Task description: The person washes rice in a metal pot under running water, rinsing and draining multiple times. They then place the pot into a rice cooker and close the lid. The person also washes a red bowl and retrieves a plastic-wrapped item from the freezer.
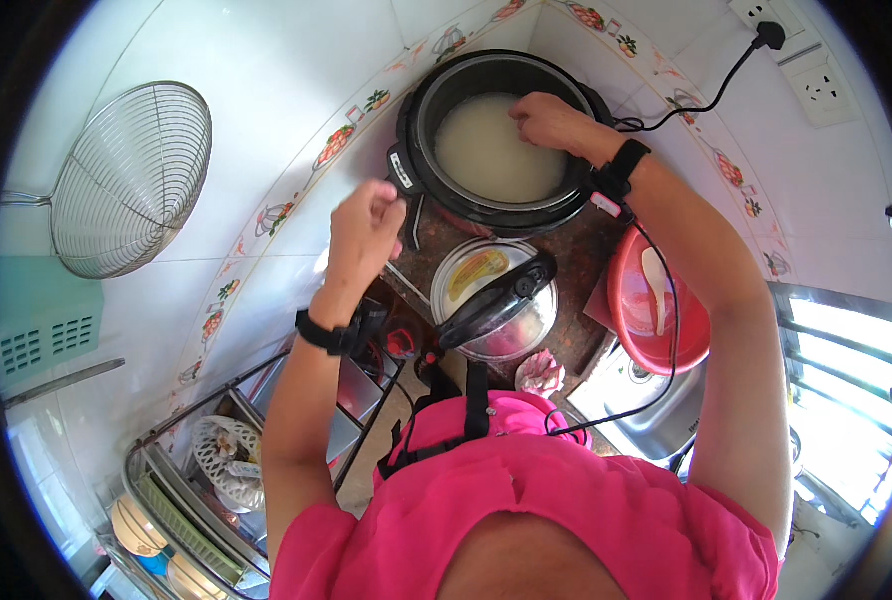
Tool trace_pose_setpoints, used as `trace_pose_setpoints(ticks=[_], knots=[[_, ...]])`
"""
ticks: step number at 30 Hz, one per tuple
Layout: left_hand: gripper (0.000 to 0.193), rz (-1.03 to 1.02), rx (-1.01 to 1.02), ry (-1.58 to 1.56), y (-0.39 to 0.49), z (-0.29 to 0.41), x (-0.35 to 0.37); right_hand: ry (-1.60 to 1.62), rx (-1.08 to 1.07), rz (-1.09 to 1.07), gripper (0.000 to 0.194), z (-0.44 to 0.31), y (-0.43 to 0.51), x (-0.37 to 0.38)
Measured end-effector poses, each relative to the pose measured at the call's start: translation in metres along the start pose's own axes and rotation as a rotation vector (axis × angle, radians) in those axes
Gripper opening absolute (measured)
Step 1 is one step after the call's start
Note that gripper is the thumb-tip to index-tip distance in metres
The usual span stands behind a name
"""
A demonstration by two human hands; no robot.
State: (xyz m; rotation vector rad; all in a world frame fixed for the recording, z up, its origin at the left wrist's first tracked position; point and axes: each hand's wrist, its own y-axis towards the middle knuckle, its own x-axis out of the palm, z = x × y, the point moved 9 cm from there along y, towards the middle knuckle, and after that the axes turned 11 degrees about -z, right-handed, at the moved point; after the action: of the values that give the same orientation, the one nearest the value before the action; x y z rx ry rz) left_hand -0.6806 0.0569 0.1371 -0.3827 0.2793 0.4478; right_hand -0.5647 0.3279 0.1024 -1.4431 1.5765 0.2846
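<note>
A black electric pressure cooker (408, 161) stands in the tiled corner, its inner pot holding cloudy, pale liquid (483, 161). My right hand (555, 124) is over the right side of the pot opening with its fingers curled downward. Whether those fingers hold something or touch the liquid is hidden. Left of the cooker's front, my left hand (369, 225) is raised with loosely bent fingers, and nothing shows in it. In front of the cooker lies its round metal lid (498, 330) with a black handle (495, 300) and a yellow label.
A red plastic basin (697, 334) with a pale rice paddle (654, 289) sits at the right, above a steel sink (663, 420). A crumpled cloth (540, 373) lies at the counter edge. The cooker's cord runs to a wall plug (771, 35). A wire strainer (135, 180) hangs left.
</note>
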Motion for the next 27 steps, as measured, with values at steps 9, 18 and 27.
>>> trace_pose_setpoints(ticks=[9,18,27], knots=[[0.016,0.063,-0.188,-0.022,-0.077,-0.105,-0.023,-0.171,0.138,-0.354,0.057,-0.012,0.012,0.031],[0.017,0.063,-0.255,-0.079,-0.099,-0.141,-0.027,0.314,-0.328,-0.325,0.071,-0.057,-0.028,0.006],[0.018,-0.002,-0.294,-0.045,-0.103,-0.160,-0.021,-0.446,-0.286,-0.646,0.048,-0.055,-0.022,0.028]])
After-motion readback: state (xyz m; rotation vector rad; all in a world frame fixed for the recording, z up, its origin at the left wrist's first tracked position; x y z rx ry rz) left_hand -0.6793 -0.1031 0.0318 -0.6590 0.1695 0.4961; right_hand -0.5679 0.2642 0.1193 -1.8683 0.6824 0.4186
